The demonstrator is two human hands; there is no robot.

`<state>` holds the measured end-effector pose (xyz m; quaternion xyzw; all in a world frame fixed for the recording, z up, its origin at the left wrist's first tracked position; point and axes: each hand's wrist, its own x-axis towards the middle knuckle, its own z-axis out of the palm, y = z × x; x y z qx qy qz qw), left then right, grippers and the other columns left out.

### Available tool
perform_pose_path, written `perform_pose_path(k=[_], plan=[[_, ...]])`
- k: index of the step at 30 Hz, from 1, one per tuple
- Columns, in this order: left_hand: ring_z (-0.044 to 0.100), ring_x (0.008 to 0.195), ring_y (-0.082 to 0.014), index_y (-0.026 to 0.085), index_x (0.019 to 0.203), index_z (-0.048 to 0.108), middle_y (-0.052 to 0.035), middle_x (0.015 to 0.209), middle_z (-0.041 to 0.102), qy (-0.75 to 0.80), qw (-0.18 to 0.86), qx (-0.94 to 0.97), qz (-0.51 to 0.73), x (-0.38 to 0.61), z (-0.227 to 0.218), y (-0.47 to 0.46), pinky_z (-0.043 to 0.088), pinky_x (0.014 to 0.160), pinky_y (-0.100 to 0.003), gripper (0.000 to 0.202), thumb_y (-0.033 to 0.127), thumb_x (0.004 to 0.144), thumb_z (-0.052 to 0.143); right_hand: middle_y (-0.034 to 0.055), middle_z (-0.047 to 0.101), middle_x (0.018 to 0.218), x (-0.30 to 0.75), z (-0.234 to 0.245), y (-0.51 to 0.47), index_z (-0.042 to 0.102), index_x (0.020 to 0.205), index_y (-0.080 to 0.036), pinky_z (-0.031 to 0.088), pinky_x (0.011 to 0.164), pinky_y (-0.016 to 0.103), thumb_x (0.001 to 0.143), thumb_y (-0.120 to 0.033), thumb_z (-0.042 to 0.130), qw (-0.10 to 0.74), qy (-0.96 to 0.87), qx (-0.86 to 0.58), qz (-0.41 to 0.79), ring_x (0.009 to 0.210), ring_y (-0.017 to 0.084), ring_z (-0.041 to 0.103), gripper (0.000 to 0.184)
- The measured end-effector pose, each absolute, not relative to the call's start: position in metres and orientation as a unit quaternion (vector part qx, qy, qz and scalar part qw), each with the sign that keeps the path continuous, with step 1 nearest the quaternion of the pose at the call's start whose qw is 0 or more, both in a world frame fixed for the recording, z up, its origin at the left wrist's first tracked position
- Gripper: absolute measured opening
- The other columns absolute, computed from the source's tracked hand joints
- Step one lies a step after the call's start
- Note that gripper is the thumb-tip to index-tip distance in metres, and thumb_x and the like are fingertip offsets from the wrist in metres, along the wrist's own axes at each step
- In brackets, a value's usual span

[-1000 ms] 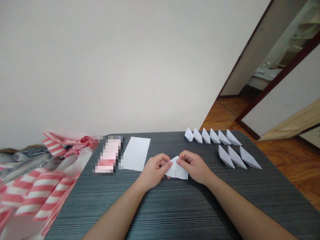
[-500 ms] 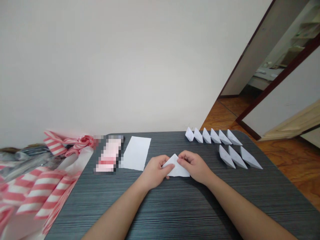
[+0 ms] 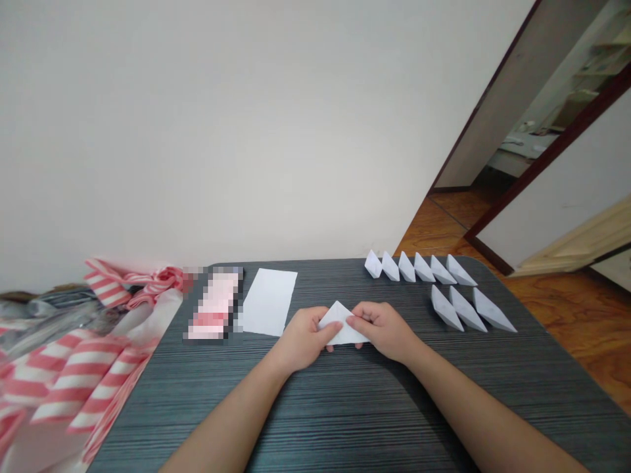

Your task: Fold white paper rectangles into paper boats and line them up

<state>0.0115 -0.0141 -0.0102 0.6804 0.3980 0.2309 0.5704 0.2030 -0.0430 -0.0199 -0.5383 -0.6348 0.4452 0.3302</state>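
A folded sheet of white paper (image 3: pixel 340 336), its peak pointing away from me, is held just above the dark table (image 3: pixel 325 407). My left hand (image 3: pixel 304 338) grips its left side, thumb on the front face and fingers behind. On the right side, my right hand (image 3: pixel 385 330) pinches it the same way, with its thumb near the paper's middle. Both thumbs lie close together on the front. Fingertips of both hands show below the lower edge. The back of the paper is hidden.
Several folded white paper boats (image 3: pixel 407 267) stand in two rows at the right back. A flat white paper sheet (image 3: pixel 270 301) lies left of my hands, beside a blurred-out pinkish rectangular item (image 3: pixel 214 305). Red-and-white striped cloth (image 3: pixel 81 378) is piled beyond the left edge.
My right thumb has slid down from near the peak toward the paper's middle. The right fingers now reach behind the lower edge, and the paper has shifted slightly left.
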Motion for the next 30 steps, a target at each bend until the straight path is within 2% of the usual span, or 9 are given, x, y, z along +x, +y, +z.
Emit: perform_pose_path(k=[11,30], plan=[[0.053,0.05,-0.0119,0.013,0.077,0.061,-0.0021,0.055,0.059,0.396,0.584,0.669,0.233,0.0098,-0.0119,-0.0111,0.037,0.047,-0.02,0.033,0.043,0.082,0.049,-0.0004,0.064,0.055,0.206,-0.0114,-0.0437,0.061,0.069,-0.016,0.041,0.054,0.021,0.089,-0.032,0.044,0.32,-0.658,-0.524,0.435,0.051,0.012,0.057,0.03],[0.049,0.044,-0.0107,0.014,0.077,0.056,-0.0005,0.049,0.057,0.393,0.593,0.649,0.27,0.0081,-0.0193,-0.0063,0.038,0.045,-0.02,0.037,0.044,0.088,0.038,-0.0014,0.061,0.052,0.2107,-0.0179,-0.0399,0.058,0.067,-0.016,0.036,0.049,0.02,0.09,-0.031,0.043,0.34,-0.631,-0.542,0.44,0.046,0.009,0.049,0.031]])
